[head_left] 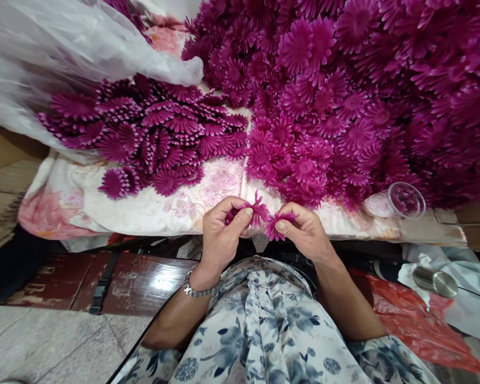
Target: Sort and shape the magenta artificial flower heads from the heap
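Just over the table's front edge, my left hand (pixel 223 232) pinches a magenta artificial flower piece (pixel 259 210) between thumb and fingers. Close beside it, my right hand (pixel 304 230) grips another magenta flower piece (pixel 274 228). The two pieces meet or nearly meet; I cannot tell if they are joined. Stacked flat flower pieces (pixel 168 128) lie on the table beyond my left hand. A big heap of fluffed-out magenta flowers (pixel 344 106) spreads beyond my right hand.
The table has a floral cloth (pixel 144 210). A clear plastic cup (pixel 406 200) lies tipped at the right front. White plastic sheeting (pixel 92 42) covers the back left. Below are a brown bench (pixel 144 282), a red plastic bag (pixel 416 314) and a metal flask (pixel 436 281).
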The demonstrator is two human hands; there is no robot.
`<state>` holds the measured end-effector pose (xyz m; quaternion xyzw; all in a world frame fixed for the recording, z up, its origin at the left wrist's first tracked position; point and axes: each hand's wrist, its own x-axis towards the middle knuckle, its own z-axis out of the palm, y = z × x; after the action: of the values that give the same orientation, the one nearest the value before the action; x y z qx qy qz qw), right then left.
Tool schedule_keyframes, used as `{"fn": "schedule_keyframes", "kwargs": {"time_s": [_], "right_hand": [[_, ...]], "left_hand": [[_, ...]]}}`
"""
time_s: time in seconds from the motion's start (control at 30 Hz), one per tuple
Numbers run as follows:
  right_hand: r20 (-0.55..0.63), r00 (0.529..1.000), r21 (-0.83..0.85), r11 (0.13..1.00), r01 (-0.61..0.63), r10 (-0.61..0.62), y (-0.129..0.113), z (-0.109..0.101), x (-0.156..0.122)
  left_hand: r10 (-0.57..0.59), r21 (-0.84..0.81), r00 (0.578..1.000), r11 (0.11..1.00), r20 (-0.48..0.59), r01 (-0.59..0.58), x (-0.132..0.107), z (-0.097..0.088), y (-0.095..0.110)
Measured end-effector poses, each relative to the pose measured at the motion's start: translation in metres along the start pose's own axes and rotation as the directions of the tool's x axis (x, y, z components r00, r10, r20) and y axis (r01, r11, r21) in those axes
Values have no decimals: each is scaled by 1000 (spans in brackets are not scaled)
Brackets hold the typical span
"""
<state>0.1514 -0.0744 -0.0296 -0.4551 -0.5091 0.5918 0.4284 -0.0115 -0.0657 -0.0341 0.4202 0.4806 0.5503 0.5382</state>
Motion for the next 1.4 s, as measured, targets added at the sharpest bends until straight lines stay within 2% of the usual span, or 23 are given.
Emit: {"fn": "schedule_keyframes", "kwargs": {"time_s": [0.1,0.2,0.4,0.57,0.73,0.87,0.97,1.03,1.1,1.13,1.17,1.2,1.23,1.27,1.33,1.4], "right_hand": [[-60,996,-95,993,64,-70,0,0,-1],[-105,981,-224,965,139,-165,-1,2,-2],[-83,975,-342,925,166,-206,-3,5,-1],[-83,977,-376,914,152,-197,-1,7,-1],[-127,957,-434,882,184,-262,-9,1,-5],[-189,898,-595,774,217,-397,-32,-20,14],[-242,816,-737,647,198,-525,-57,-42,41],[-258,755,-838,529,136,-603,-67,-55,52],[-255,699,-904,422,73,-668,-67,-60,50],[-242,674,-922,382,65,-698,-64,-60,44],[-213,659,-933,350,81,-721,-58,-57,36],[-177,656,-933,337,125,-734,-51,-53,27],[-137,633,-929,320,184,-762,-43,-47,18],[-115,634,-918,326,226,-765,-35,-40,9],[-72,669,-873,371,316,-740,-23,-25,-3],[-13,721,-814,426,395,-692,-16,-10,-9]], "left_hand": [[-65,-120,998,991,-26,61,2,1,4],[-84,-164,996,983,-37,77,3,2,8],[-80,-174,996,982,-34,73,0,4,9],[-62,-108,998,992,4,62,-2,4,3],[55,120,998,991,15,-57,-2,5,7],[249,312,968,917,44,-250,20,32,33],[391,371,915,838,102,-400,50,60,56],[421,382,898,815,125,-435,64,69,64],[355,342,930,866,96,-365,66,65,64],[280,284,957,914,73,-289,63,58,60],[151,195,986,967,76,-163,56,51,56],[30,73,997,997,74,-35,48,42,50],[-78,-53,992,995,97,84,39,33,44],[-186,-151,975,967,125,204,30,26,38],[-349,-317,916,861,198,397,15,16,29],[-422,-443,878,758,225,478,7,14,24]]}}
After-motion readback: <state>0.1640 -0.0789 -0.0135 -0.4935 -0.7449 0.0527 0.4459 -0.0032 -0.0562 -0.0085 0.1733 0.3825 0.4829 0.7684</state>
